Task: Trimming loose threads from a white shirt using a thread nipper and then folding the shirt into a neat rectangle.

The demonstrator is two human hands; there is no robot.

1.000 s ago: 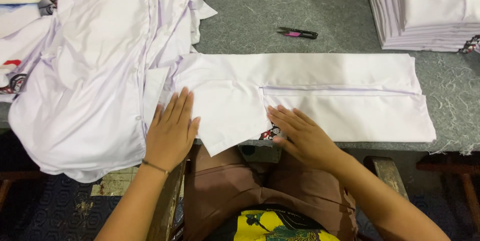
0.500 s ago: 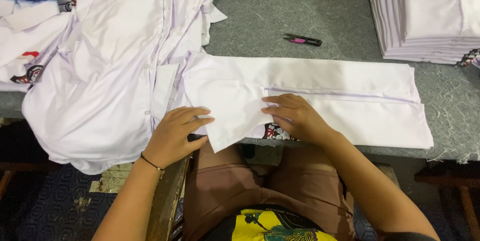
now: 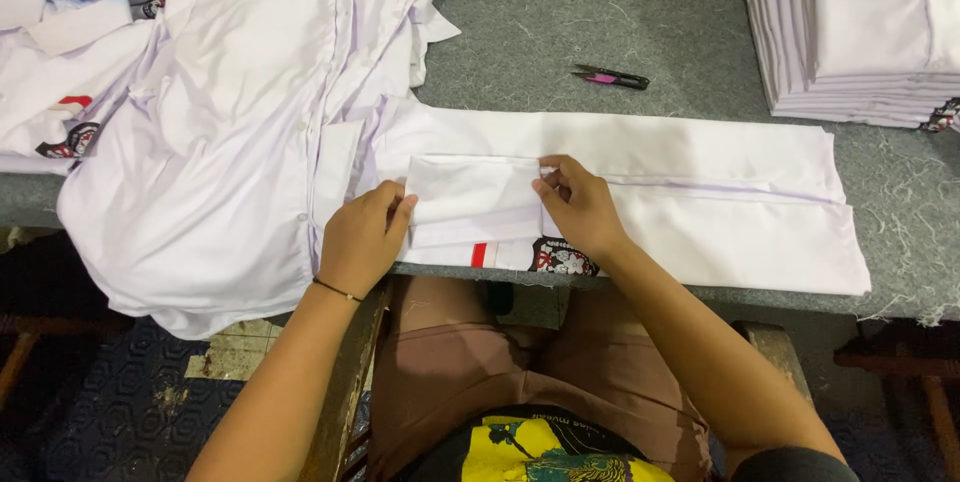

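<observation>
A white shirt (image 3: 700, 182) lies folded lengthwise across the grey felt table (image 3: 640, 32). Its short sleeve (image 3: 470, 197) is turned over on top of the body, with a red stripe and a dark round badge showing at the near edge. My left hand (image 3: 362, 237) pinches the sleeve's left edge. My right hand (image 3: 580, 204) grips the sleeve's right edge with thumb and fingers, its heel over the badge.
A heap of unfolded white shirts (image 3: 230, 112) covers the table's left part and hangs over its near edge. A neat stack of folded white shirts (image 3: 870, 32) stands at the back right. Small black-and-pink thread snips (image 3: 610, 77) lie behind the shirt.
Both hands went from lying flat on the shirt to gripping the sleeve. The sleeve has been folded up and back onto the body, uncovering the red stripe and the badge.
</observation>
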